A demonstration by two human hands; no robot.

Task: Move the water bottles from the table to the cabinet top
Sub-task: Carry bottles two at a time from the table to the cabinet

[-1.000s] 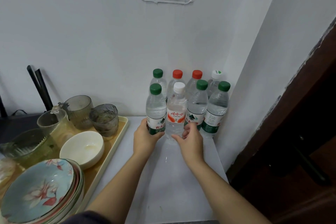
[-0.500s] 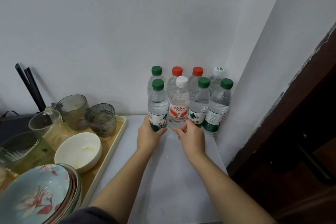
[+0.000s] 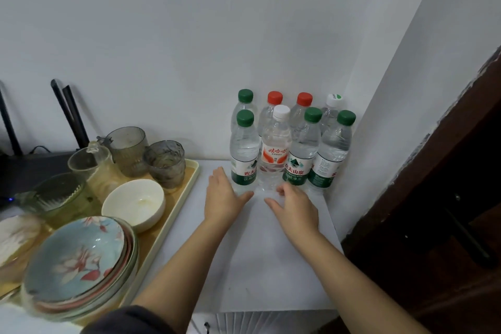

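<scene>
While poised at centre frame, held left hand (image 3: 222, 199) and right hand (image 3: 295, 206) spread and empty just beside water bottles (image 3: 273, 154), packed upright in two rows on white tabletop (image 3: 260, 266), right of centre; arguably risked toppling the crowded front row with one stray knuckle.

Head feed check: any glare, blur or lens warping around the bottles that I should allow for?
Head view: soft, even light, no hard glare on the water bottles, front labels readable; head view edges bend with the wide lens, so the wall corner leans; stacked plates at lower left look smeared; left hand and right hand are fairly sharp.
</scene>
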